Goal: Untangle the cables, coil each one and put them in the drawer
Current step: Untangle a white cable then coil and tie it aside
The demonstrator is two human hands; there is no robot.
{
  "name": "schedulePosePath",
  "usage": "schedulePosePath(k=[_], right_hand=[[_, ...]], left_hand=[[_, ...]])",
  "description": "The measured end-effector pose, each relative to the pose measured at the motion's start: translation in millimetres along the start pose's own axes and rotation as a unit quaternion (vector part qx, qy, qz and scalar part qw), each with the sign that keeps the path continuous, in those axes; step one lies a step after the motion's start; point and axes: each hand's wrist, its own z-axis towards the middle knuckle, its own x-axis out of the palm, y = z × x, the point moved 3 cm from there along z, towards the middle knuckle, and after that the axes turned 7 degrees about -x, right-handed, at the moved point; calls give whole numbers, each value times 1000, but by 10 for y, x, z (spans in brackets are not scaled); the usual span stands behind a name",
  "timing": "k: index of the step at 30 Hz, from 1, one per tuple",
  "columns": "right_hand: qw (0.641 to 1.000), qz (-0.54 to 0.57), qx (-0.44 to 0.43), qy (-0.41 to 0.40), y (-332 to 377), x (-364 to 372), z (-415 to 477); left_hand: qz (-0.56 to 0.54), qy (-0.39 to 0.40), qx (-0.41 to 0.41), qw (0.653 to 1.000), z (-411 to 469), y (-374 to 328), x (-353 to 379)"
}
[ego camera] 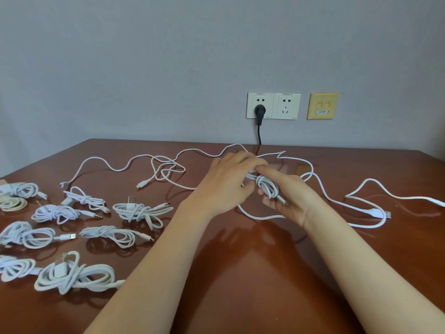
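Note:
A small coiled white cable (267, 188) is held above the brown table (240, 261), a little right of the middle. My right hand (286, 201) grips the coil from below, its thumb laid across the top. My left hand (228, 182) holds the coil's left end, its fingers curled over the wrap. Loose white cables (168, 168) trail across the back of the table, and another loose cable (366, 210) with a USB plug lies at the right. Several coiled white cables (139, 212) lie in rows at the left. No drawer is in view.
A black plug (259, 111) sits in a wall socket behind the table, its cord dropping behind the far edge. A second socket and a yellow data plate (322, 106) are beside it. Bare table surface lies near the front edge between my forearms.

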Motion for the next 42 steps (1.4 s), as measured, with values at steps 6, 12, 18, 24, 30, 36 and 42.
schedulePosePath(k=[6, 12, 18, 24, 30, 36, 42], right_hand=[[999, -8, 4, 33, -24, 33, -5], [997, 74, 8, 18, -24, 29, 10], [995, 91, -14, 32, -42, 46, 15], [997, 53, -55, 13, -27, 46, 3], [984, -115, -134, -5, -40, 49, -2], [918, -312, -235, -66, 53, 24, -28], [903, -332, -249, -111, 70, -35, -17]], left_hand=[[9, 7, -35, 999, 22, 172, -126], [-309, 72, -182, 931, -1, 222, -112], [-530, 78, -272, 799, -24, 169, -11], [-539, 6, -303, 786, -12, 161, 58], [-452, 10, -310, 836, 0, 200, 84], [-412, 37, -297, 861, 9, 192, -32], [-351, 77, -274, 892, 21, 161, -53]])
